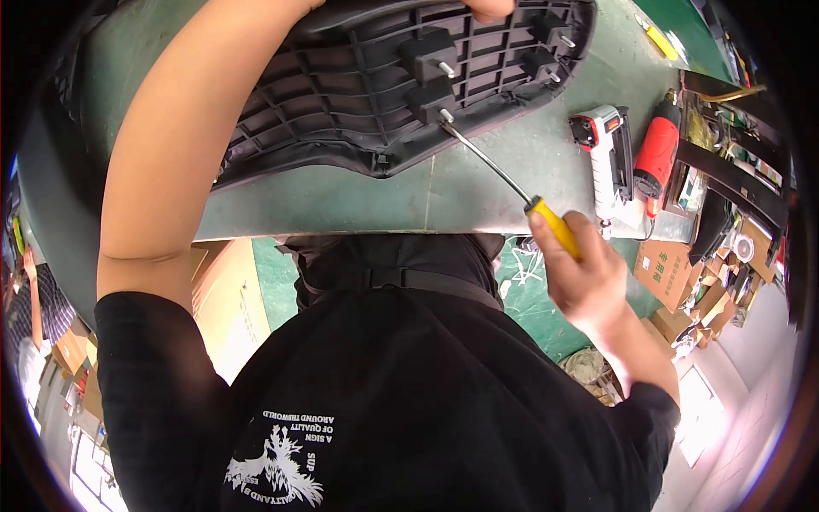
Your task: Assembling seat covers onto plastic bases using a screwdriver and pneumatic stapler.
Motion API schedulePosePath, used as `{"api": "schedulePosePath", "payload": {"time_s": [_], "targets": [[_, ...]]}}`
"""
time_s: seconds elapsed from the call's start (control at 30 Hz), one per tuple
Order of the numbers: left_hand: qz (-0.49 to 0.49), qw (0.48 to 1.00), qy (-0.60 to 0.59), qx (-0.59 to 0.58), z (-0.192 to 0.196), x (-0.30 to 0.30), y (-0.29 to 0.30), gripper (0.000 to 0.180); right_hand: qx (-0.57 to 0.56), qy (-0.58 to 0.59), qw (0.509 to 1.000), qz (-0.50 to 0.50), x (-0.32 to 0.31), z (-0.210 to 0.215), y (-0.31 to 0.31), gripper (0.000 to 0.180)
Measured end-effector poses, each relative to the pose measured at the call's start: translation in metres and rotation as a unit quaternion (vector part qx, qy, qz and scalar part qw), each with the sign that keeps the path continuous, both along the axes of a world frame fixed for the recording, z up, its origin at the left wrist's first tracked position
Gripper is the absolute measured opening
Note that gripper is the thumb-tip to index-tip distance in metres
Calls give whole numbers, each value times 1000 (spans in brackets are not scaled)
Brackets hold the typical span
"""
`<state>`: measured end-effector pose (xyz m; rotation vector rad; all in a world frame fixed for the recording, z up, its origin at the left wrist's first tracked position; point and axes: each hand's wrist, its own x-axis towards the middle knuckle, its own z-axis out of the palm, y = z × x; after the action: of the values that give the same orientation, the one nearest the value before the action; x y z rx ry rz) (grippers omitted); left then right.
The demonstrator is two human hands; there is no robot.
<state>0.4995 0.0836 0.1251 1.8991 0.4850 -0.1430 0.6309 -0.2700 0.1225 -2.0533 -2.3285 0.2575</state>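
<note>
A black padded seat [328,94] lies upside down on the green worktable, showing its ribbed plastic base. Dark covering wraps over its rim, and short metal studs stick out of raised blocks on the base. My right hand [580,269] is closed round the yellow handle of a screwdriver [499,169]. The shaft slants up to the left, its tip at the near stud [445,116]. My left arm reaches over the left part of the seat. At the top edge a bit of my left hand [490,7] shows by the base; most of it is cut off.
Right of the seat lie a white-and-black staple gun [604,158] and a red heat gun [659,141]. A yellow utility knife [660,43] rests farther back on the worktable [341,209]. Cardboard boxes [665,271] and dark curved parts crowd the right side. Another person [43,299] is at far left.
</note>
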Motion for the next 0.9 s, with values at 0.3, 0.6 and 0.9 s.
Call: {"api": "schedulePosePath", "payload": {"time_s": [0.3, 0.6, 0.9], "targets": [[-37, 999, -10, -22, 7, -2, -10, 72, 20, 285, 944, -167, -6, -21, -26, 44], [-30, 1000, -3, -8, 12, -3, -16, 73, -20, 311, 929, -201, -14, -6, -22, 44], [-23, 998, -20, -58, 3, 4, -12, 76, 11, 326, 919, -220, -16, -19, -19, 42]]}}
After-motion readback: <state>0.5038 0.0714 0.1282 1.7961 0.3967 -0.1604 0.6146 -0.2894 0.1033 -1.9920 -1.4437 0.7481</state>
